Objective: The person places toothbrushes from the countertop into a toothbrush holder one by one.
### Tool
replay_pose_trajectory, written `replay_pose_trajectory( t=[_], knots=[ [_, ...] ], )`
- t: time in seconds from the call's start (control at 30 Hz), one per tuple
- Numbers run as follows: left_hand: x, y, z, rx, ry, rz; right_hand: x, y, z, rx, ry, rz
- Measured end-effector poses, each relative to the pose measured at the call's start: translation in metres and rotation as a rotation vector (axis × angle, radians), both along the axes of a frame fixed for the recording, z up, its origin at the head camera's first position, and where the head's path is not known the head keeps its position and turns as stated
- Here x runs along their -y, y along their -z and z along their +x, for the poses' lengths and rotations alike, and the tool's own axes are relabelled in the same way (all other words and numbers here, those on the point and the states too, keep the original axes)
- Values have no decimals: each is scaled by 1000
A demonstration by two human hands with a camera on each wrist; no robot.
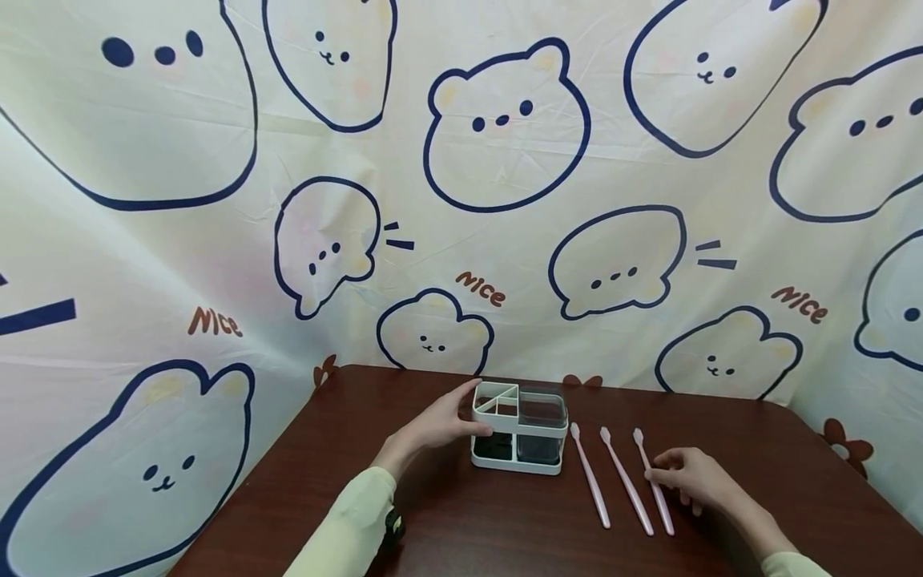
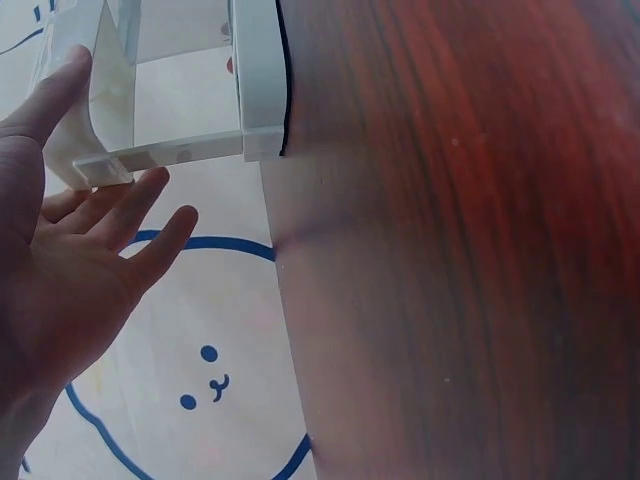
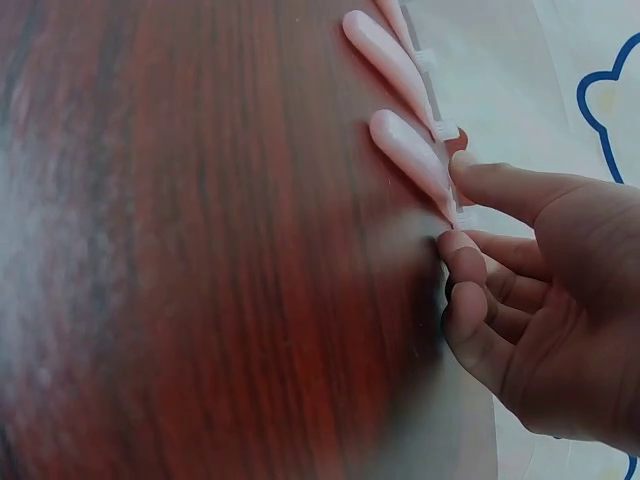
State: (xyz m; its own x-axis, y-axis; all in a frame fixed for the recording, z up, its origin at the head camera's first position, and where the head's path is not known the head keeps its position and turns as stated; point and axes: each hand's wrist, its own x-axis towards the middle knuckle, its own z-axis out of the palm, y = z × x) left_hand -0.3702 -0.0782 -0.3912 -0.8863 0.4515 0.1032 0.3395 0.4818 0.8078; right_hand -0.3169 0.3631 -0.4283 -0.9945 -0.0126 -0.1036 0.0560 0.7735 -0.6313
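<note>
A white toothbrush holder with a divided top and see-through sides stands on the brown table. My left hand grips its left side, thumb across the front and fingers around the back corner. In the left wrist view, the thumb lies along the holder's frame. Three pale pink toothbrushes lie to the right of the holder, heads pointing away: a left one, a middle one and a right one. My right hand is at the right toothbrush, thumb and bent index finger apart on either side of its handle.
The wood-grain table reaches back to a cream cloth backdrop printed with bear faces. A dark band sits on my left wrist, over a pale sleeve.
</note>
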Motion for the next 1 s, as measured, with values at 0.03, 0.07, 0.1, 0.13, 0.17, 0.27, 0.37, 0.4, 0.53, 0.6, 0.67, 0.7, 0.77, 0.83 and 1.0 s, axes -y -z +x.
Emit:
replay_pose_trajectory(
  t=[0.03,0.07,0.1,0.13,0.17,0.27,0.37,0.4,0.53,0.6,0.67,0.7,0.77,0.83,1.0],
  knots=[
    [0,0,0,3,1,4,1,0,0,7,0,1],
    [0,0,0,5,1,5,1,0,0,13,-1,2],
    [0,1,1,7,2,5,2,0,0,16,0,7],
    [0,1,1,7,2,6,3,0,1,20,2,9],
    [0,1,1,3,5,5,3,0,1,24,2,11],
    [1,2,1,0,10,11,6,-1,1,33,10,10],
    [1,3,1,-1,11,17,9,-1,1,41,22,-3],
    [1,3,1,2,7,20,10,-2,1,44,28,-7],
    [0,3,0,4,4,23,14,-4,1,53,52,-20],
    [0,3,-1,5,2,21,15,-5,2,56,60,-22],
    [0,4,-2,4,4,23,17,-6,2,59,62,-20],
    [0,5,-2,4,5,25,17,-6,2,60,62,-17],
    [0,5,-2,4,7,27,19,-7,3,62,65,-9],
    [1,5,-3,3,9,28,20,-8,4,61,68,-3],
    [1,5,-2,0,4,22,22,-8,4,43,73,-5]
  ],
)
